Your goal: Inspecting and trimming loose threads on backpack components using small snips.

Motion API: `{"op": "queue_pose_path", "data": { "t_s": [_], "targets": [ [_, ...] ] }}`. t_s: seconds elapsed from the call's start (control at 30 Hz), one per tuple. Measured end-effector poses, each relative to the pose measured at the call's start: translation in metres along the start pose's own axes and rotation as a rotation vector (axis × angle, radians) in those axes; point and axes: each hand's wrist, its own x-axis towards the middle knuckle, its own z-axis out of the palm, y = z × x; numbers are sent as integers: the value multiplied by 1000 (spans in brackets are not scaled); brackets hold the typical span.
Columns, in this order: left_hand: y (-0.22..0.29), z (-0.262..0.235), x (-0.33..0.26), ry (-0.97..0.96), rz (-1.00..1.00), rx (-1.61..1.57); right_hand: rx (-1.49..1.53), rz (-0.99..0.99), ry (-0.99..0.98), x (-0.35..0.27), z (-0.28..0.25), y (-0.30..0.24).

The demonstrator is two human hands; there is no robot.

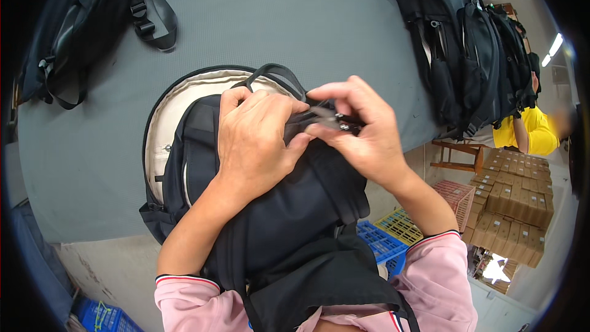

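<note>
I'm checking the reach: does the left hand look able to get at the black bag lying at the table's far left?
Probably yes: the left hand rests on the dark backpack, and only bare grey table lies between it and the black bag.

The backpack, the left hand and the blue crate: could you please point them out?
backpack (pixel 295 209), head view, dark front panel.
left hand (pixel 255 147), head view, back of the hand.
blue crate (pixel 381 243), head view, lattice top.

Much of the dark backpack (pixel 289 209) is covered by the left hand (pixel 255 141) and right hand (pixel 362 132); its zipper pull is hidden between the fingers. Beyond the backpack, a co-worker's face is blurred.
</note>
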Motion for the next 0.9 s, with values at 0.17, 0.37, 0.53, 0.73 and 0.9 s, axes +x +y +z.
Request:
{"op": "queue_pose_path", "data": {
  "t_s": [0.17,0.37,0.53,0.73,0.9],
  "targets": [
    [-6,5,1,22,3,-15,-182,-136,129,2,21,3],
    [-9,8,2,91,14,-42,-237,-232,164,1,24,7],
    [-8,-1,1,40,4,-33,117,277,356,2,-5,33],
    [-8,-2,3,31,1,-16,-158,62,198,-16,-12,14],
    [-7,0,4,10,-23,-27,-152,-11,133,-13,-11,10]
  ]
}}
